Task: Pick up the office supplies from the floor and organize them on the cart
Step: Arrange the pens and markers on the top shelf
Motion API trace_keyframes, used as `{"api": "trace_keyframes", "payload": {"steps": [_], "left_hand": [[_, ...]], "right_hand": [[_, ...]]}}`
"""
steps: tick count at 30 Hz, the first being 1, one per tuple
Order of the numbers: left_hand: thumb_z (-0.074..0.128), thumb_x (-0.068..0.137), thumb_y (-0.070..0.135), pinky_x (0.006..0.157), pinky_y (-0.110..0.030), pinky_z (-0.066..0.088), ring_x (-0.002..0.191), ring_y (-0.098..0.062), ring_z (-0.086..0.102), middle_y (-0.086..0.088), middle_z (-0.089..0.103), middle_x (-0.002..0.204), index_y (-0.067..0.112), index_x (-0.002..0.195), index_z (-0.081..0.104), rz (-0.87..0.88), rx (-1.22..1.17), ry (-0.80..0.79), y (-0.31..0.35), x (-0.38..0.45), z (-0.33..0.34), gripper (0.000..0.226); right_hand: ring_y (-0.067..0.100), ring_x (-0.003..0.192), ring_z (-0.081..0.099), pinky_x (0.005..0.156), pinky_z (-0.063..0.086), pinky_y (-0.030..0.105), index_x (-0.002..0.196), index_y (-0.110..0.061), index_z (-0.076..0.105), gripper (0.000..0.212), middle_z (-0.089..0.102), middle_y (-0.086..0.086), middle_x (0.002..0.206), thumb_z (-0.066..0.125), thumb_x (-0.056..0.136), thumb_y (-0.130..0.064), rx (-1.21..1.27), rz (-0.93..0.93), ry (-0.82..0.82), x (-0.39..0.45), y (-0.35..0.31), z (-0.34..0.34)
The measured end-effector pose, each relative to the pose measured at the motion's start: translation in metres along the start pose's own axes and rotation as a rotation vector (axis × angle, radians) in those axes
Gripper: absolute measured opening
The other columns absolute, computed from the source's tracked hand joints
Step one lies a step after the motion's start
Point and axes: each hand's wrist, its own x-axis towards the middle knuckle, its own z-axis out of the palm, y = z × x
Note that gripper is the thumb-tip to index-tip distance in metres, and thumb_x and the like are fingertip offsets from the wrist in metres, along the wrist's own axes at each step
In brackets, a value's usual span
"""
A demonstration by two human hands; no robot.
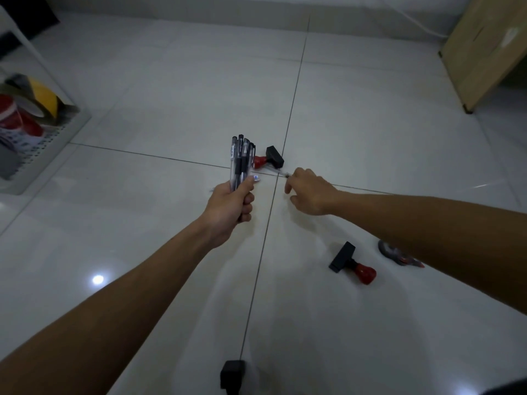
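My left hand (pixel 232 203) grips a bundle of several black-and-clear pens (pixel 241 158), held upright above the white tiled floor. My right hand (pixel 309 192) reaches down to the floor and pinches the end of a clear pen (pixel 278 171) lying beside a red-handled black stamp (pixel 271 158). A second red-handled stamp (pixel 352 263) lies on the floor near my right forearm. A grey and red tape dispenser (pixel 395 253) lies partly hidden under that forearm. The white cart (pixel 54 138) stands at the left edge.
The cart's perforated shelf holds rolls of tape, one yellow and black (pixel 42 96), and a red item (pixel 17 116). A wooden panel (pixel 484 49) leans at the top right with a white cable beside it. A small black object (pixel 232 376) hangs at the bottom centre.
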Motion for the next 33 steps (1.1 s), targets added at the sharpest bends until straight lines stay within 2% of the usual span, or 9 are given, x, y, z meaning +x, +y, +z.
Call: {"api": "trace_keyframes", "payload": {"steps": [4,9,12,18,21,23,25,29,33], "left_hand": [[0.051,0.101,0.033,0.047,-0.021,0.032,0.050,-0.008,0.032,0.006,0.040,0.061,0.017,0.087,0.049,-0.015,0.017,-0.012,-0.001,0.001,-0.004,0.022],[0.052,0.101,0.032,0.046,-0.021,0.032,0.049,-0.008,0.033,0.005,0.040,0.062,0.018,0.085,0.048,-0.037,0.032,-0.006,-0.007,0.004,-0.012,0.022],[0.052,0.101,0.032,0.046,-0.021,0.033,0.050,-0.009,0.033,0.005,0.040,0.062,0.018,0.086,0.047,-0.047,0.035,-0.002,-0.010,0.006,-0.016,0.021],[0.052,0.101,0.032,0.045,-0.021,0.034,0.049,-0.008,0.034,0.006,0.041,0.062,0.017,0.085,0.048,-0.053,0.038,-0.008,-0.013,0.009,-0.017,0.022],[0.052,0.101,0.033,0.045,-0.021,0.034,0.049,-0.008,0.035,0.006,0.042,0.061,0.017,0.085,0.049,-0.048,0.042,-0.013,-0.014,0.008,-0.016,0.022],[0.053,0.101,0.033,0.045,-0.020,0.035,0.049,-0.008,0.035,0.006,0.042,0.062,0.017,0.087,0.049,-0.047,0.050,-0.010,-0.013,0.007,-0.016,0.021],[0.052,0.101,0.033,0.045,-0.021,0.035,0.050,-0.008,0.036,0.005,0.042,0.062,0.016,0.090,0.049,-0.047,0.067,-0.016,-0.012,0.005,-0.016,0.020],[0.051,0.102,0.033,0.047,-0.021,0.036,0.051,-0.009,0.037,0.004,0.043,0.064,0.016,0.090,0.049,-0.040,0.111,-0.043,-0.013,0.002,-0.017,0.020],[0.050,0.102,0.032,0.048,-0.022,0.037,0.052,-0.009,0.037,0.004,0.043,0.064,0.016,0.092,0.050,-0.042,0.125,-0.063,-0.015,0.000,-0.013,0.019]], "right_hand": [[0.030,0.124,0.039,0.098,0.042,0.043,0.128,-0.014,0.052,0.032,0.041,0.012,0.134,0.050,0.097,-0.023,0.001,0.009,0.034,0.013,0.003,-0.003],[0.034,0.142,0.022,0.110,0.030,0.048,0.149,-0.023,0.038,0.051,0.023,0.012,0.157,0.042,0.101,-0.040,-0.055,0.116,-0.195,0.027,0.014,-0.005],[0.034,0.136,0.031,0.106,0.030,0.050,0.142,-0.021,0.046,0.049,0.034,0.011,0.149,0.039,0.101,-0.047,-0.142,0.125,-0.265,0.031,0.013,0.000],[0.030,0.123,0.043,0.103,0.030,0.049,0.128,-0.015,0.058,0.042,0.045,0.010,0.131,0.041,0.101,-0.043,-0.121,0.128,-0.157,0.033,0.005,0.001],[0.026,0.107,0.049,0.095,0.032,0.045,0.113,-0.017,0.068,0.031,0.050,0.008,0.118,0.051,0.098,-0.038,-0.097,0.100,-0.058,0.031,0.004,-0.002],[0.026,0.105,0.054,0.091,0.032,0.043,0.104,-0.017,0.073,0.023,0.052,0.006,0.113,0.061,0.094,-0.034,-0.084,0.073,0.026,0.030,0.006,-0.006],[0.027,0.105,0.057,0.091,0.036,0.041,0.106,-0.015,0.073,0.019,0.055,0.006,0.114,0.067,0.091,-0.025,-0.027,0.062,0.112,0.029,0.009,-0.011],[0.022,0.094,0.059,0.077,0.044,0.029,0.109,-0.013,0.071,0.022,0.061,0.009,0.115,0.069,0.088,-0.005,0.123,0.104,0.193,0.031,0.017,-0.024],[0.027,0.117,0.054,0.089,0.042,0.030,0.126,-0.011,0.062,0.033,0.056,0.012,0.131,0.065,0.094,-0.017,0.102,0.114,0.070,0.021,0.021,-0.028]]}}
